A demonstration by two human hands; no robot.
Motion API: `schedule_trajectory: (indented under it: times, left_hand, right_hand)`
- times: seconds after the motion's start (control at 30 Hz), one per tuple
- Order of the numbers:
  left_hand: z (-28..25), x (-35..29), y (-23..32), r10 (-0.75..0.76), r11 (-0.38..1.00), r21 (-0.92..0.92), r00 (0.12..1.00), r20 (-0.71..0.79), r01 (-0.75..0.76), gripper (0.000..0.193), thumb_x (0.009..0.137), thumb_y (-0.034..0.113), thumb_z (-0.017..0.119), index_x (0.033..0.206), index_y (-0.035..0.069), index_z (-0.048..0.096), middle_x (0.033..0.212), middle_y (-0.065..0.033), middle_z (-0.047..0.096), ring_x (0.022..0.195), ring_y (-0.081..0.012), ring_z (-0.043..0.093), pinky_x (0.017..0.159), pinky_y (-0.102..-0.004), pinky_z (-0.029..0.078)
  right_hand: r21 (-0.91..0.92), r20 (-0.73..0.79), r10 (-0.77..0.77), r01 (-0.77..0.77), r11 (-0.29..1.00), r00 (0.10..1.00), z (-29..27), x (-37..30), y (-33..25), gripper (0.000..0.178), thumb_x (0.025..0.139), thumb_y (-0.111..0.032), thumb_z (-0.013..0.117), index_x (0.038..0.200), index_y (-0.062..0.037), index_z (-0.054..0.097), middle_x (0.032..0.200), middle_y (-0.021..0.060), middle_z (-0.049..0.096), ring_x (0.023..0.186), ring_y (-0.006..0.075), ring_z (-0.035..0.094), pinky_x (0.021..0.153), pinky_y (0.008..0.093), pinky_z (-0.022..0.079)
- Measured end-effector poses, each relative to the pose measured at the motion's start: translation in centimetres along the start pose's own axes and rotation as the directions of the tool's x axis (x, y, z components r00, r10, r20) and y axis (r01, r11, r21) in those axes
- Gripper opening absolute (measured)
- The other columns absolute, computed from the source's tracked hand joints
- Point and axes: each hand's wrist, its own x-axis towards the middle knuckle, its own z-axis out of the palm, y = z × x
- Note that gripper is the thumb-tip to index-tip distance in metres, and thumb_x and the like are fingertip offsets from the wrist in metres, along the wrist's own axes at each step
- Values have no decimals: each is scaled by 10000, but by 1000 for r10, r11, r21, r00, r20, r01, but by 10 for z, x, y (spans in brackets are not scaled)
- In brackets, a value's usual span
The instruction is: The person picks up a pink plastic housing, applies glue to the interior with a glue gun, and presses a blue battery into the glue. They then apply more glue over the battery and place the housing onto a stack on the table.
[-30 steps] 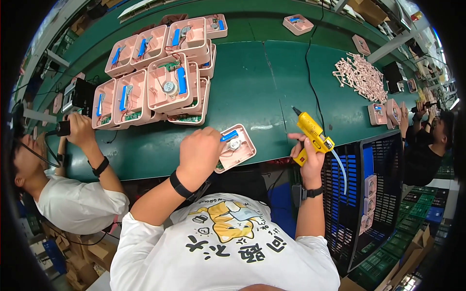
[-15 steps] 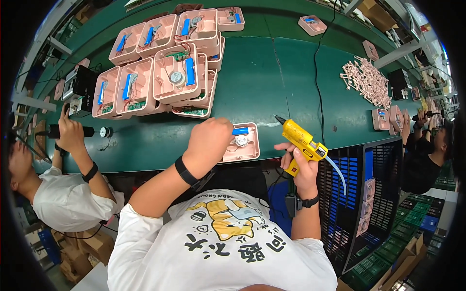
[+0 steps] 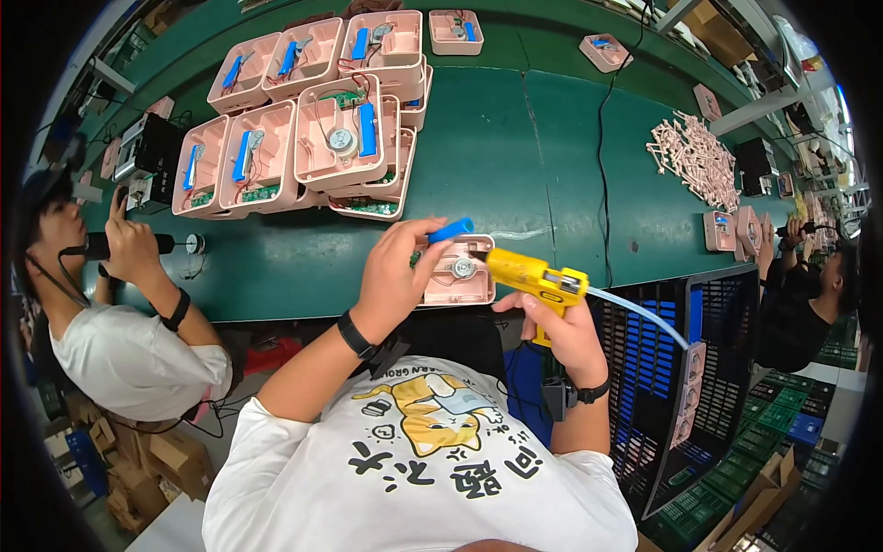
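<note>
A pink plastic housing (image 3: 448, 296) lies near the table's front edge, with a round silver part (image 3: 464, 268) inside. My left hand (image 3: 397, 267) pinches a blue cylindrical battery (image 3: 451, 230) and holds it tilted above the housing's far side. A bit of green circuit board shows beside those fingers. My right hand (image 3: 563, 329) grips a yellow glue gun (image 3: 529, 271) by its handle. The gun's dark nozzle points left, over the housing's right part and close to the silver part. From the gun's back a pale glue stick (image 3: 644, 322) curves away to the right.
Stacked pink housings (image 3: 258, 152) with blue batteries stand at the far left. A heap of small pink parts (image 3: 692, 156) lies right, past a black cable (image 3: 602, 175). A black crate (image 3: 662, 386) stands right of my arm. Co-workers (image 3: 129, 340) are on both sides.
My left hand has lifted the battery up from the housing and tilted it. My right hand has swung the glue gun left, bringing its nozzle from beside the housing to over it.
</note>
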Motion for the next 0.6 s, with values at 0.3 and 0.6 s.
schedule_trajectory:
  times: [0.3,0.6]
  left_hand:
    - [4,-12,-29,106,994,4,986,-128,-107,272,1064,99,739,1296,17,623,1126,-172,688,962,-336,697,869,-415,570]
    - [4,-12,-27,143,988,-29,969,-200,-152,232,1076,105,733,1278,21,655,1100,-144,671,943,-279,670,852,-380,554]
  right_hand:
    - [-318,30,165,-148,937,986,31,37,-12,264,1115,-223,650,1223,8,715,821,19,722,664,73,653,517,252,501]
    - [-367,50,209,-176,913,977,38,40,-13,257,1119,-219,638,1210,6,720,760,3,699,545,90,608,483,265,478]
